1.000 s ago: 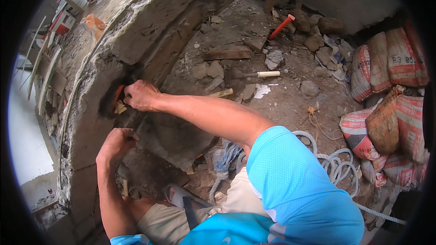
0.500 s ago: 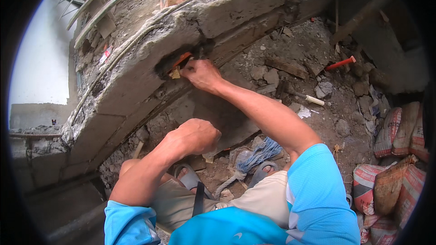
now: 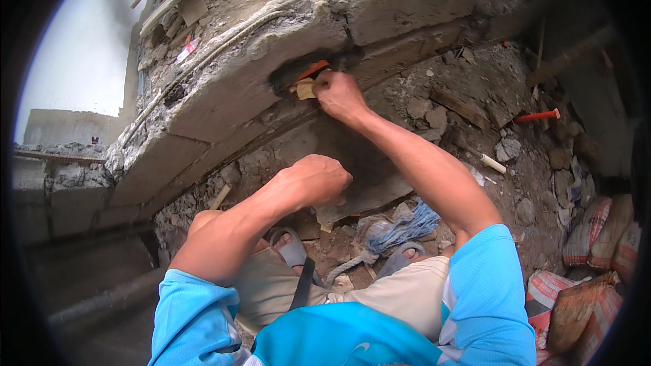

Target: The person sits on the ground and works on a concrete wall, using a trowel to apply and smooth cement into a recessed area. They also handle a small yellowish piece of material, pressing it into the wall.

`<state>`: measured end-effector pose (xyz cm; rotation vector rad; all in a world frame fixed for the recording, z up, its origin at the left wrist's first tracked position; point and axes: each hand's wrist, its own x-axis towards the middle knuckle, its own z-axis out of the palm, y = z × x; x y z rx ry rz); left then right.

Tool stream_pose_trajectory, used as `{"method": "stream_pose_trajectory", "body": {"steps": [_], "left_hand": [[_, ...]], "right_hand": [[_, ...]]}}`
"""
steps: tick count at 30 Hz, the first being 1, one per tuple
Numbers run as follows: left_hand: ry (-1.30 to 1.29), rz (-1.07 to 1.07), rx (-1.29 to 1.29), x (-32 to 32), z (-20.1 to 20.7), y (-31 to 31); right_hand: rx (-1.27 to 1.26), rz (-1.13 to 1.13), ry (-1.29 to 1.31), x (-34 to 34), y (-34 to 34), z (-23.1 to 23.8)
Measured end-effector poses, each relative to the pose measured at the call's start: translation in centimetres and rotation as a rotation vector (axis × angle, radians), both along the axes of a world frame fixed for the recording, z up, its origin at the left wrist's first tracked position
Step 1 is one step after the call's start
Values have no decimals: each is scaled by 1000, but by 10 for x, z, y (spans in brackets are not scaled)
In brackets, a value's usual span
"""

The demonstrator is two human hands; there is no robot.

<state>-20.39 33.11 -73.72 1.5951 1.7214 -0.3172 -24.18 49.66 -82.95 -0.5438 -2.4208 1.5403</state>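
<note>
My right hand [image 3: 339, 97] reaches to a dark hole [image 3: 279, 81] in the side of the concrete wall [image 3: 230, 91]. Its thumb and fingers pinch a small tan piece [image 3: 306, 88], which looks like folded paper or card. Just behind that piece, the curved edge of an orange pipe [image 3: 313, 68] shows inside the hole. My left hand [image 3: 317, 180] is closed in a fist above my knees, apart from the wall. Whatever it may hold is hidden by the curled fingers.
A blue string bundle [image 3: 407, 226] and a rope [image 3: 347, 266] lie by my sandalled feet. Rubble, a wooden board [image 3: 460, 107], a white pipe piece [image 3: 493, 164] and a red tube [image 3: 538, 116] lie to the right. Filled sacks [image 3: 588, 230] stand at the far right.
The view has shifted, so the wall sits farther right in it. More of the tan piece now shows in front of the orange pipe. My left hand stays closed.
</note>
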Motion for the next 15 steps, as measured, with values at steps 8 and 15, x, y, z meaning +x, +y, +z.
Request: {"method": "stream_pose_trajectory", "body": {"steps": [8, 15], "left_hand": [[157, 253, -99, -38, 39, 1], [24, 805, 758, -79, 39, -19]], "right_hand": [[-302, 261, -119, 48, 62, 6], [-750, 253, -146, 84, 93, 31]]}}
